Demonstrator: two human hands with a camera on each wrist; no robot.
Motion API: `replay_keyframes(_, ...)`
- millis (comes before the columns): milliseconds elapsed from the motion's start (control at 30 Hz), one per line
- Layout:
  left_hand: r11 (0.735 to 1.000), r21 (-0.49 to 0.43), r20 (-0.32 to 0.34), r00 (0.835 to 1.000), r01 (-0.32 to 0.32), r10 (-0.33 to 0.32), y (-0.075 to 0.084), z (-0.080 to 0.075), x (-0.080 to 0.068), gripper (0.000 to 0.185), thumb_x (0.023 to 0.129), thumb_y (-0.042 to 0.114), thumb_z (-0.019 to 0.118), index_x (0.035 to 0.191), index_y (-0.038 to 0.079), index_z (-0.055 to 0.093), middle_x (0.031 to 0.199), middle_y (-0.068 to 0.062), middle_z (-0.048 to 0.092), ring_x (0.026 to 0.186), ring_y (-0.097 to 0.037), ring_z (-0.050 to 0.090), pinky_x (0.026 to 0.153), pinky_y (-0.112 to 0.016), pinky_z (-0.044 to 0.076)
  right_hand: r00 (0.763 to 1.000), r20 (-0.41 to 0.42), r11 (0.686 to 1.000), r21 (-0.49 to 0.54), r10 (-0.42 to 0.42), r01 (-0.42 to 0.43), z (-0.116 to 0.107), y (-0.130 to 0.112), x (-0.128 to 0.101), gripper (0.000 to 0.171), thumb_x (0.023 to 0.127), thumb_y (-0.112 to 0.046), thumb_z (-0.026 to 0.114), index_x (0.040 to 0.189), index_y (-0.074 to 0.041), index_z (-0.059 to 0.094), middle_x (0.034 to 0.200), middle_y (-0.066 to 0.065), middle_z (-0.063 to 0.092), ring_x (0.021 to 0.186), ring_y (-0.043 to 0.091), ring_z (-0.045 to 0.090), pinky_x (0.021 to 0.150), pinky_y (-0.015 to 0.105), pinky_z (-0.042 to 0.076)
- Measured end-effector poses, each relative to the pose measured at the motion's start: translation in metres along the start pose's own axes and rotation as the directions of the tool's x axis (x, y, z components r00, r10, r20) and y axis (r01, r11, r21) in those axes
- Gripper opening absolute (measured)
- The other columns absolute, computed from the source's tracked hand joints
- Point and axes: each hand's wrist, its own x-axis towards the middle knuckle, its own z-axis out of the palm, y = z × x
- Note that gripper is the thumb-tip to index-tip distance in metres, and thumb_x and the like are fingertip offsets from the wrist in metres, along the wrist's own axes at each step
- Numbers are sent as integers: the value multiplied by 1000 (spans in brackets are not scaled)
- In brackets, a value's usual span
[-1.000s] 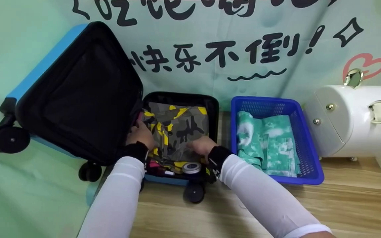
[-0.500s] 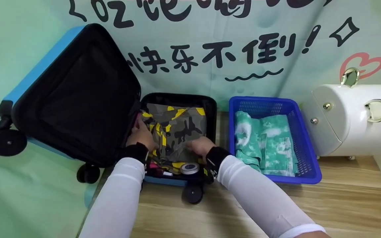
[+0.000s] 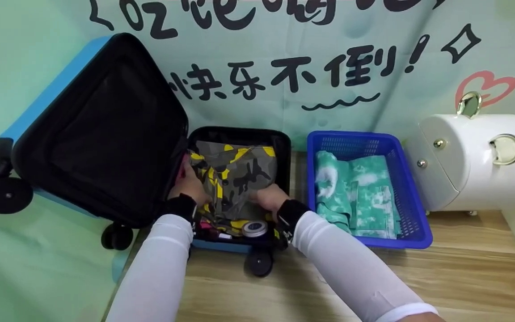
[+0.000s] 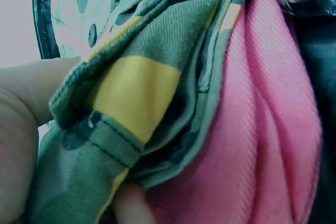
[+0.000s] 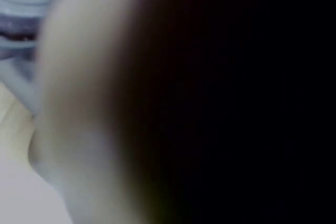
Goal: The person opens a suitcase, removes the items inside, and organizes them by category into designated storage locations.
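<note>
A folded grey, black and yellow camouflage garment with buttons lies in the small, open blue suitcase. At its left side my left hand pinches a folded edge; in the left wrist view, the thumb is on one side of the cloth and a fingertip shows below. Pink cloth lies beside that fold. My right hand grips the garment's right edge, thumb over the top, the other fingers mostly hidden. The right wrist view is mostly dark, with the blurred right hand close to the camera.
A round tin lies at the suitcase's near end. Its raised black-lined lid leans on the left. To the right stands a blue basket with folded green-and-white clothes, then a white case with gold knobs.
The whole scene has shifted slightly left in the head view. Both hands stay at the sides of the camouflage garment with little movement.
</note>
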Motion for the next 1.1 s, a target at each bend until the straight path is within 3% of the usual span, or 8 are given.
replay_keyframes(133, 1000, 10, 17, 1000, -16, 16, -1, 0, 1, 125, 93, 22, 80, 165, 1, -20, 114, -27, 75, 95, -37, 74, 91, -47, 58, 999, -36, 1000, -16, -16, 15, -1, 2, 0, 59, 87, -24, 75, 139, 2, 60, 138, 11, 63, 116, 24, 58, 104, 35, 48)
replay_keyframes(333, 1000, 16, 26, 1000, -18, 17, -2, 0, 2, 126, 93, 21, 80, 164, 1, -22, 105, -25, 76, 90, -35, 74, 87, -46, 58, 995, -104, 998, -53, 7, -13, -2, 4, 1, 46, 88, -21, 72, 125, 5, 64, 121, 11, 64, 103, 25, 59, 90, 34, 50)
replay_keyframes(600, 1000, 4, 15, 1000, -7, 7, -3, -1, 1, 120, 91, 12, 76, 165, 2, -18, 96, -22, 75, 74, -29, 67, 70, -39, 53, 996, -95, 1000, 27, 4, -1, -1, 3, 0, 45, 93, -14, 75, 133, 4, 63, 133, 16, 67, 116, 29, 66, 101, 39, 54)
replay_keyframes(833, 999, -38, 2, 1000, -1, 1, -6, -1, 3, 113, 90, 4, 67, 166, 2, -15, 107, -27, 74, 83, -33, 67, 74, -40, 53, 998, -58, 994, 108, -3, 9, -1, 0, -4, 58, 97, -7, 70, 151, -4, 49, 146, 16, 60, 129, 32, 61, 111, 42, 50)
replay_keyframes(1000, 997, -75, -11, 1000, -23, 22, -7, 1, 5, 107, 92, 1, 61, 167, 4, -15, 109, -27, 75, 84, -35, 70, 74, -41, 54, 997, -76, 992, 126, -23, 33, 0, -1, -4, 61, 98, -1, 65, 156, -10, 47, 148, 13, 60, 128, 31, 62, 106, 40, 52)
replay_keyframes(1100, 996, -74, -36, 998, -45, 42, -7, 2, 6, 105, 91, 0, 60, 167, 4, -13, 130, -30, 69, 101, -39, 71, 90, -45, 56, 995, -76, 983, 171, -60, 72, 1, 0, -4, 63, 98, 5, 60, 157, -12, 47, 147, 14, 61, 125, 31, 64, 100, 39, 55)
